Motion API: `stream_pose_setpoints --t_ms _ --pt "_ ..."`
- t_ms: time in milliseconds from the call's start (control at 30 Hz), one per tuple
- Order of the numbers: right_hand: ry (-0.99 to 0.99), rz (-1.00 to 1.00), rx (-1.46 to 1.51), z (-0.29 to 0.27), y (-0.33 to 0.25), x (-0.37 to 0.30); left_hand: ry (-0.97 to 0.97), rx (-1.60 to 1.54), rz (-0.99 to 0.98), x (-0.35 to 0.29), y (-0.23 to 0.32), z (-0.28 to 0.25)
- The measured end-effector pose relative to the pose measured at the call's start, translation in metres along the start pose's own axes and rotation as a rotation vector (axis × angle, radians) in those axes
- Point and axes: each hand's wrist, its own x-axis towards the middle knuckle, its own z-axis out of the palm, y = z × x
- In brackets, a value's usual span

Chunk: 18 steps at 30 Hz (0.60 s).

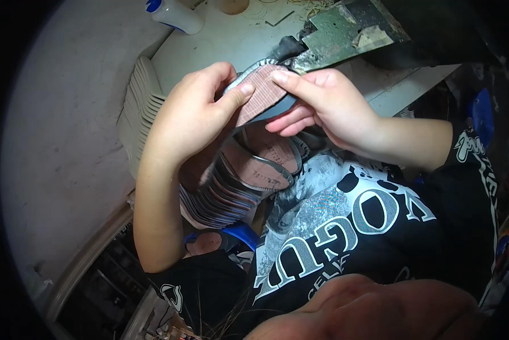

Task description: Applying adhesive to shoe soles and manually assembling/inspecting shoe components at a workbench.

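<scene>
Fingers (pixel 246 90) of left hand (pixel 193 113) and right hand (pixel 340 106) pinch the sole (pixel 261 93), where even pressure should prevent buckling.

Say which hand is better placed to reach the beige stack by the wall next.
Probably the left hand: it appears nearer the beige stack, while the right hand is farther off, across the pinkish sole both hold.

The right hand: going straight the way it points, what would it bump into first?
The right hand holds the pinkish striped sole piece, so that comes first; leftward past it, probably the left hand, though depth is unclear.
</scene>
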Motion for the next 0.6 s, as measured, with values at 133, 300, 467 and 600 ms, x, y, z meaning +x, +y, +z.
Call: stream_pose_setpoints --t_ms 133,300,467,600 --pt "-0.012 0.002 -0.055 -0.004 -0.002 0.012 -0.04 -0.285 -0.02 0.007 -0.023 0.018" --pt "-0.051 0.048 -0.132 -0.013 -0.008 0.021 -0.248 -0.556 -0.259 0.009 -0.016 0.018" --pt "-0.065 0.053 -0.186 -0.009 -0.006 0.025 -0.164 -0.624 -0.276 0.0 -0.019 0.022" --pt "-0.066 0.04 -0.117 -0.006 -0.004 0.026 -0.12 -0.724 -0.304 -0.002 -0.019 0.019"
